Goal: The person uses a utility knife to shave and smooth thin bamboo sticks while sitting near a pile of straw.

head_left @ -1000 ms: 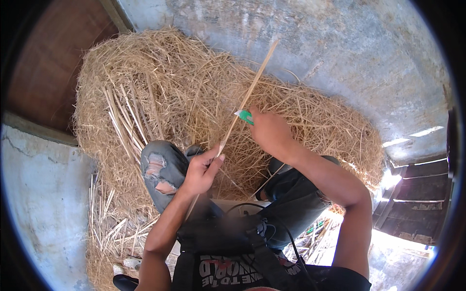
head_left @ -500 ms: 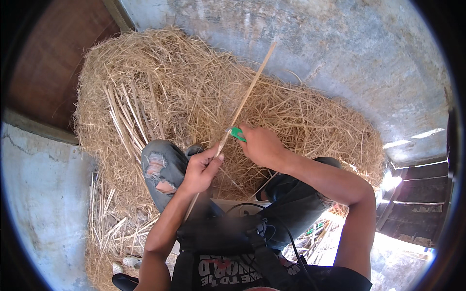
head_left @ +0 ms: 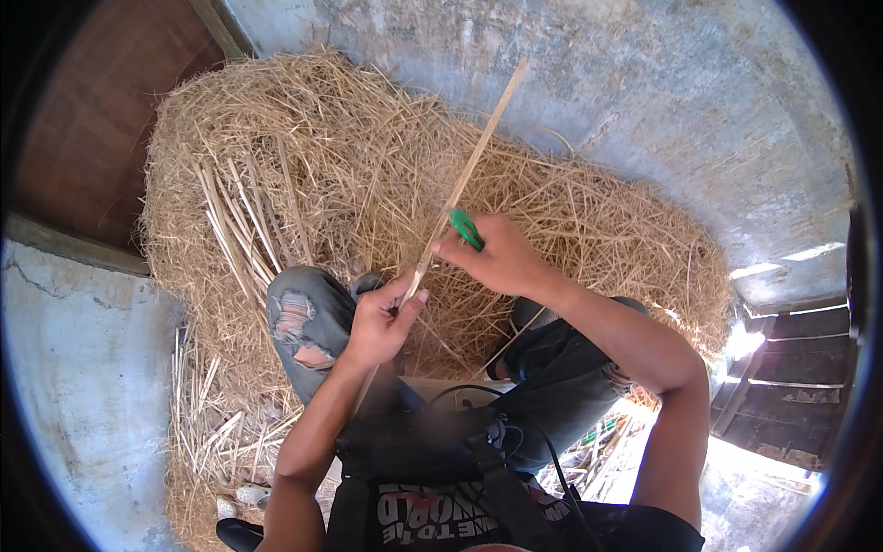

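Observation:
A long, thin bamboo strip (head_left: 482,144) runs slantwise from my lap up toward the wall. Low on its length, my left hand (head_left: 383,322) pinches it between thumb and fingers, and its lower end passes down along my forearm. My right hand (head_left: 495,256) grips a green-handled knife (head_left: 466,229) just above, on the strip's right side. The right fingertips are against the strip. The knife's blade cannot be made out. Pale, whittled-looking wood shows on the strip between the two hands.
Dry straw (head_left: 349,156) is heaped before me and on both sides. Several loose pale sticks (head_left: 241,225) lie on it at left. A grey-blue wall (head_left: 644,83) stands behind, and dark wooden slats (head_left: 796,377) are at right. My bent knees flank my hands.
My right hand has shifted a little up and left, closer to the strip, and the green handle has turned in it. The strip's far end sits slightly higher. My left hand keeps its grip.

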Demonstrator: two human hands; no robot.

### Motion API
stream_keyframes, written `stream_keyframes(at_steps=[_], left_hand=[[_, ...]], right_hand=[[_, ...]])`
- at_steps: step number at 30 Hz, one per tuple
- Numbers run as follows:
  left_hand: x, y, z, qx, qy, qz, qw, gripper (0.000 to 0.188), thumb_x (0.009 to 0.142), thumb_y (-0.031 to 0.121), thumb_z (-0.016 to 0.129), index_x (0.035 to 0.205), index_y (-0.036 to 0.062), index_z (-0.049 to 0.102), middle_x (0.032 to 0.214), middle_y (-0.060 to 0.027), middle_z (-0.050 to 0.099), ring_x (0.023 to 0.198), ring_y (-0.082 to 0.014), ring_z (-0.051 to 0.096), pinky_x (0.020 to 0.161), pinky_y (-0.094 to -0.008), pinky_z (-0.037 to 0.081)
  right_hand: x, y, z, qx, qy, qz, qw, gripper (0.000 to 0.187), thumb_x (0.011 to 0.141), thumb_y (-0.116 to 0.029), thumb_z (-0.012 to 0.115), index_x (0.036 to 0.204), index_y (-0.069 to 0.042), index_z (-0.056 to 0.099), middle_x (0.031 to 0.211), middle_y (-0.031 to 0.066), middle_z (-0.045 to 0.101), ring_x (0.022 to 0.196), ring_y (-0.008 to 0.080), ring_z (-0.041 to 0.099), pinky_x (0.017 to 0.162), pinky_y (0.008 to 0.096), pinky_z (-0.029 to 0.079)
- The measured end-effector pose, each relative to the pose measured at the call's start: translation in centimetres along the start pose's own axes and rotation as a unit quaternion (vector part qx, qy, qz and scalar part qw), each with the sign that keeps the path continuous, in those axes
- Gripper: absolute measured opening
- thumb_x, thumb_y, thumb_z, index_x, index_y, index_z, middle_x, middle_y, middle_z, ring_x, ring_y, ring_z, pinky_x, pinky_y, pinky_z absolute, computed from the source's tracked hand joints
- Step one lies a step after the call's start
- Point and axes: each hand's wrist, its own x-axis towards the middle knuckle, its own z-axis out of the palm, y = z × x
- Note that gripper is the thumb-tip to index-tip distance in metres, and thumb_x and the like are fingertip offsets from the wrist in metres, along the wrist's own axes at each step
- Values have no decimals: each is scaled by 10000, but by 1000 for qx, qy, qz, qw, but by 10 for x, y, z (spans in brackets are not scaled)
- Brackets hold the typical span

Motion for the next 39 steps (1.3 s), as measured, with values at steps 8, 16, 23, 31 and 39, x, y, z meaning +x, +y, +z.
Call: stream_keyframes(at_steps=[8,16,23,31,39], left_hand=[[2,5,3,82,-8,3,997,439,964,43,664,1390,-24,581,881,-21,651,832,-38,536,769,-236,485],[7,1,-2,148,68,42,986,395,975,110,670,1337,-37,612,642,-35,543,595,-60,459,543,-265,424],[5,-2,-3,15,32,-10,999,411,1030,136,599,1410,-16,556,665,20,501,591,-41,421,536,-233,375],[7,8,-6,-141,-26,-116,983,419,1089,180,500,1478,23,501,598,85,378,490,-18,346,450,-208,287],[6,2,-2,-55,-19,-87,994,414,1063,135,543,1466,41,533,677,115,391,577,-2,323,501,-217,268]], right_hand=[[5,26,6,-61,-36,-34,997,342,885,-308,780,781,0,674,554,134,498,514,247,483,549,411,406],[-9,11,4,-54,-250,-74,964,401,885,-336,774,741,3,613,577,123,539,539,263,554,576,413,451],[-4,7,5,-115,-74,-54,989,375,910,-337,717,854,27,648,688,211,638,682,408,664,666,489,514],[-11,3,11,-249,-96,-40,963,245,973,-271,627,980,-27,646,700,212,644,676,433,651,623,551,495],[-15,-3,15,-300,-86,-37,949,254,951,-234,598,942,9,673,707,212,675,698,421,690,624,526,554]])
